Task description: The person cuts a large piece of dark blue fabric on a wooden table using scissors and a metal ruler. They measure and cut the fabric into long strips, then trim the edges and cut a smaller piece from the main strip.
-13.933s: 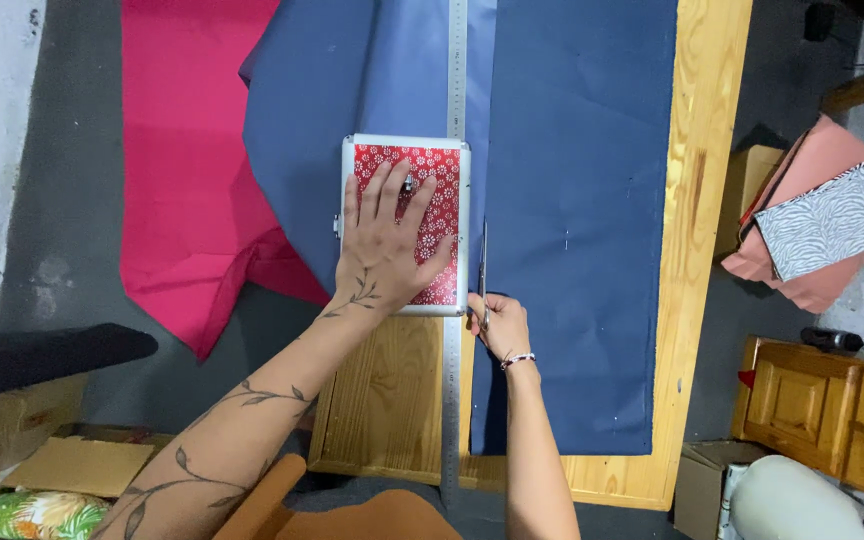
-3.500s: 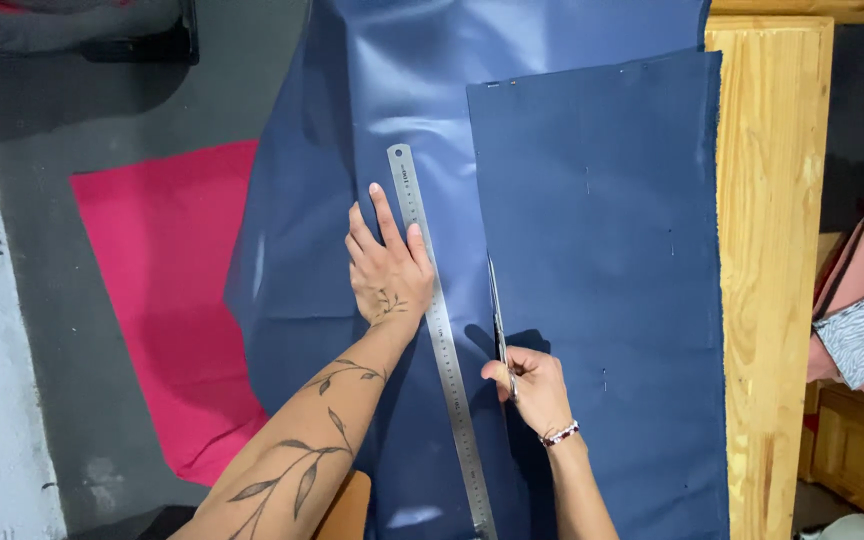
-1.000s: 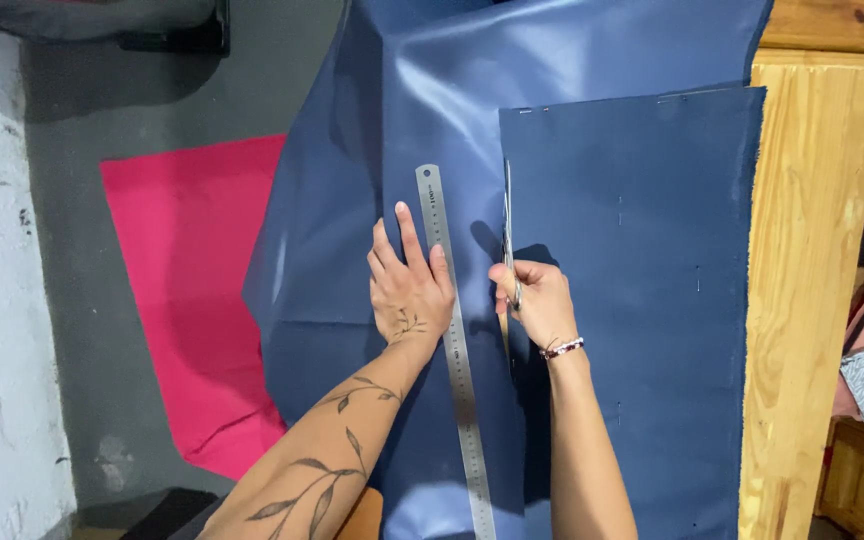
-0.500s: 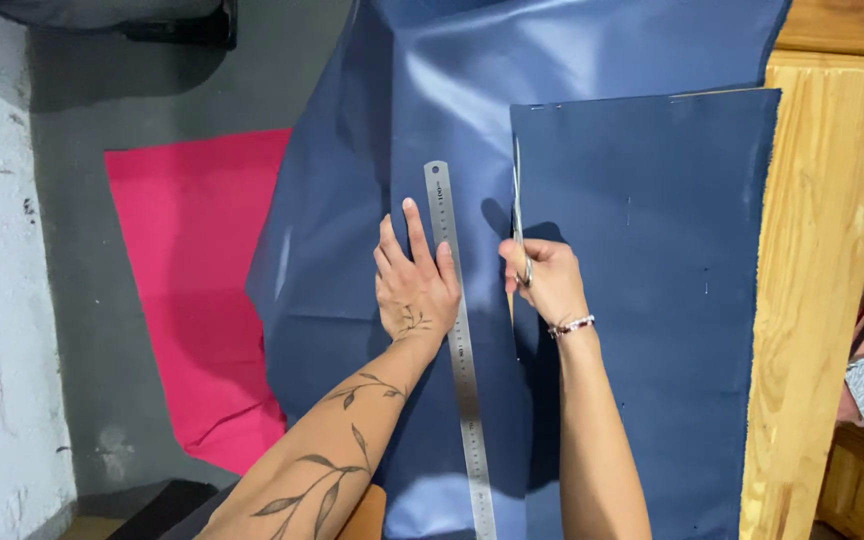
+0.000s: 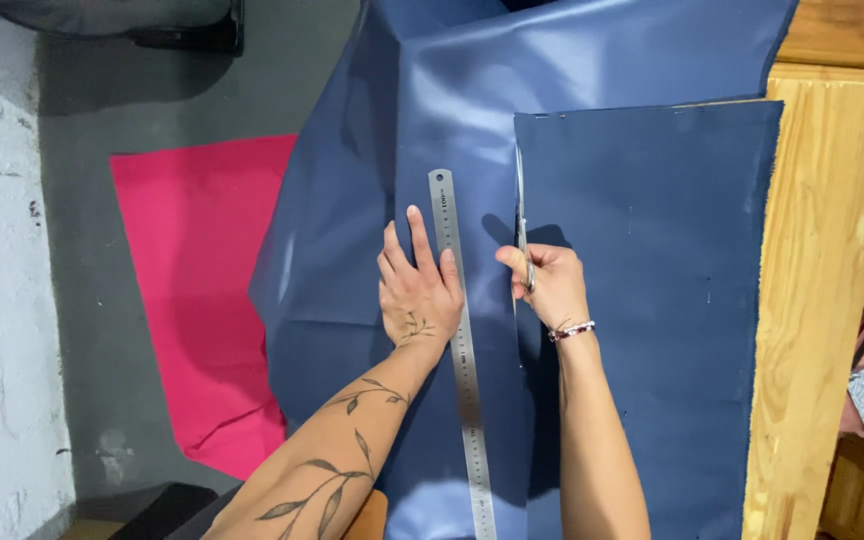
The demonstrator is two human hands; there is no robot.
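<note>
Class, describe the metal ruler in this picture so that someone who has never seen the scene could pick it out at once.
Find the wooden table draped with blue sheet material. On the glossy part of that sheet, the left hand lies flat; the ruler runs along its right edge, towards the viewer. It is the only long, straight, silver strip, with a small hole at its far end.

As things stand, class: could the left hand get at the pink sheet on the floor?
Probably not without leaning: the left hand presses beside the steel ruler on the blue material, and the pink sheet lies lower, beyond the draped edge.
</note>
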